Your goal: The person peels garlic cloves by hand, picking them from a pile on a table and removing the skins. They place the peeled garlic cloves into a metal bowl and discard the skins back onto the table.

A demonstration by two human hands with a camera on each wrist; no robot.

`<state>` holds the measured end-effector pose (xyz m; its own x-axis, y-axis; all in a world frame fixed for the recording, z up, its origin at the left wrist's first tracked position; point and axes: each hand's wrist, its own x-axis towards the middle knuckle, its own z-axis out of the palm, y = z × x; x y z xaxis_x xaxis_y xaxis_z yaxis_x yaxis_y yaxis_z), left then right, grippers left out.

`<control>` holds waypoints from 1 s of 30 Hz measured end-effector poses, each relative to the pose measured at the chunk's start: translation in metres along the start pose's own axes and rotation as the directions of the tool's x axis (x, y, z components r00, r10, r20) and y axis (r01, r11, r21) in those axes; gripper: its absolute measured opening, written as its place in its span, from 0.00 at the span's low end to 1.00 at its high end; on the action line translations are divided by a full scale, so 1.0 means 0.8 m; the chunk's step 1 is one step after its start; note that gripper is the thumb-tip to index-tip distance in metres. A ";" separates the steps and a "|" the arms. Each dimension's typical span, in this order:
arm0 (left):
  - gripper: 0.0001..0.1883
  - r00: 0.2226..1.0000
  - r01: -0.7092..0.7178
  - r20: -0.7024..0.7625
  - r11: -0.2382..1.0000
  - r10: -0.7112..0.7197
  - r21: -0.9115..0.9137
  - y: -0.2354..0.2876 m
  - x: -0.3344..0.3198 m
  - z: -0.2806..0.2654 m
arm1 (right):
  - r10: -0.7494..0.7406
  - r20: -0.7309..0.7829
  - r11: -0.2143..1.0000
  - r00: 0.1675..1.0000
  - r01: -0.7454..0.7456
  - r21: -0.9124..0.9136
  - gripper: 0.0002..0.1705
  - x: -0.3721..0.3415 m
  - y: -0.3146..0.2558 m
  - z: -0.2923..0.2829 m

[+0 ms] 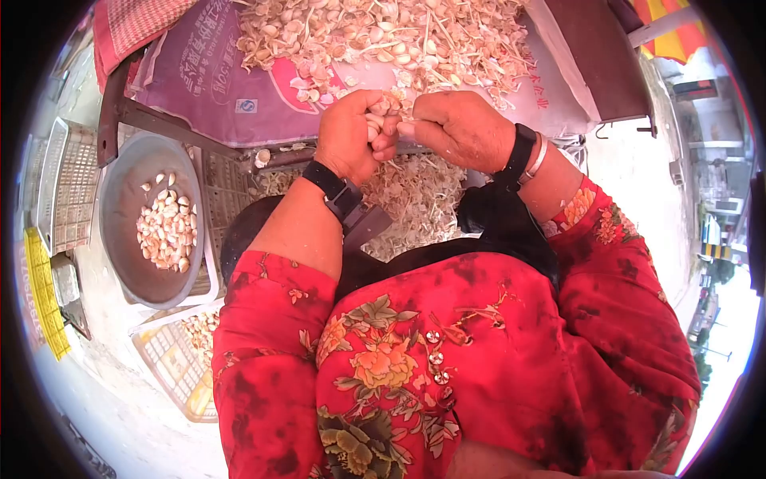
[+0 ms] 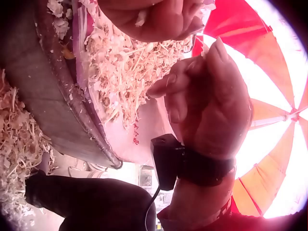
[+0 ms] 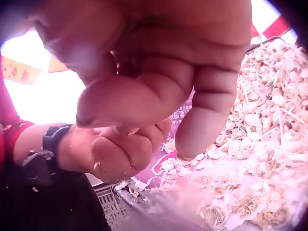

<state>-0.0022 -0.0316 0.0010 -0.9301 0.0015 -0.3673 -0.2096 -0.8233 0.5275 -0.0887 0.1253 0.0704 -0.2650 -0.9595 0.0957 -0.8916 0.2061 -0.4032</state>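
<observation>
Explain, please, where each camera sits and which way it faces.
Head: on the person's head, facing forward and down at the left hand, right hand and garlic heap; both arms and the red-clad torso show.
Left wrist: faces past the near left hand towards the right, turned sideways, with a parasol beyond; a dark-clad leg shows.
Right wrist: faces past its own large, near fingers towards the left hand and strapped wrist.
Both wrist views share both hands and the heap.

The left hand [image 2: 154, 17], partly cropped along the top, nears the right hand [image 2: 209, 103], whose fingers curl above a black wrist strap [image 2: 207, 169]. Behind them, garlic skins and stalks [image 2: 118, 72] cover purple-and-pink sacking [image 2: 153, 124]; a red-and-orange parasol [image 2: 272, 108] spreads at the right.
</observation>
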 end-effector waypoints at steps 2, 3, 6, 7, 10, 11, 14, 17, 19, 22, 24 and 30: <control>0.12 0.995 -0.002 0.102 0.998 0.008 -0.060 0.001 -0.004 -0.003 | 0.064 0.060 0.996 0.996 -0.067 0.064 0.11 -0.022 -0.006 -0.002; 0.12 0.988 -0.002 0.154 0.996 0.015 -0.087 0.003 -0.004 -0.003 | 0.085 0.105 0.993 0.991 -0.093 0.070 0.10 -0.030 -0.006 0.000; 0.13 0.984 -0.025 0.174 0.998 0.035 -0.058 0.004 -0.009 -0.001 | 0.135 0.153 0.991 0.979 -0.132 -0.029 0.09 -0.053 0.006 0.016; 0.13 0.989 -0.020 0.146 0.998 0.030 -0.067 0.005 -0.012 0.002 | 0.109 0.138 0.994 0.984 -0.104 -0.044 0.09 -0.058 0.015 0.016; 0.13 0.995 -0.008 0.096 0.996 0.016 -0.083 0.006 -0.015 0.007 | 0.104 0.076 0.992 0.992 -0.097 -0.083 0.09 -0.049 0.041 0.005; 0.12 0.995 -0.004 0.096 0.997 0.012 -0.076 0.006 -0.016 0.006 | 0.150 0.039 0.986 0.988 -0.146 -0.083 0.09 -0.037 0.051 -0.002; 0.11 0.994 0.000 0.107 1.000 0.002 -0.022 0.006 -0.014 0.001 | 0.212 -0.119 0.976 0.970 -0.215 -0.017 0.09 -0.001 0.101 -0.004; 0.09 0.993 -0.002 0.122 1.000 0.003 -0.012 0.009 -0.011 -0.001 | 0.112 -0.181 0.975 0.977 -0.143 -0.168 0.11 0.042 0.155 0.004; 0.08 0.993 0.012 0.114 1.000 -0.009 -0.027 0.011 -0.012 0.000 | 0.088 -0.155 0.952 0.984 -0.129 -0.279 0.11 0.065 0.171 0.013; 0.08 0.994 0.039 0.104 0.998 -0.034 -0.045 0.015 -0.011 0.000 | 0.277 0.069 0.887 0.958 -0.228 -0.401 0.12 0.097 0.174 0.022; 0.07 0.992 0.043 0.121 0.998 -0.037 -0.045 0.016 -0.012 0.000 | 0.343 0.132 0.859 0.930 -0.253 -0.445 0.12 0.109 0.171 0.027; 0.08 0.998 0.061 0.030 0.998 -0.060 -0.005 0.015 -0.006 0.001 | 0.204 -0.064 0.941 0.977 -0.214 -0.263 0.12 0.103 0.177 0.024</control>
<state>-0.0002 -0.0408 0.0093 -0.9244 0.0684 -0.3751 -0.2640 -0.8247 0.5001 -0.2298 0.0721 0.0033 -0.4641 -0.8830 0.0693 -0.8789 0.4494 -0.1602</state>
